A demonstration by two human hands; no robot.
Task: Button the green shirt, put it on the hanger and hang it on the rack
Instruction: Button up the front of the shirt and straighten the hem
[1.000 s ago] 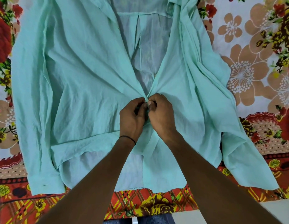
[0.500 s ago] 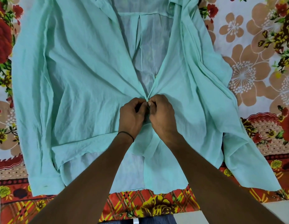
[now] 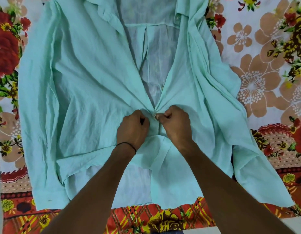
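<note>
The green shirt (image 3: 89, 81) lies spread front-up on the floral sheet (image 3: 264, 81). Its two front edges are drawn together at mid-chest, evidently so that a button (image 3: 154, 114) can be seated in its hole; above that point the front gapes open. The left hand (image 3: 132, 128) and right hand (image 3: 175, 123) are both curled tight, each pinching its own front edge just beside the button.

Black wristband (image 3: 129, 144) beside left hand (image 3: 132, 128)
</note>
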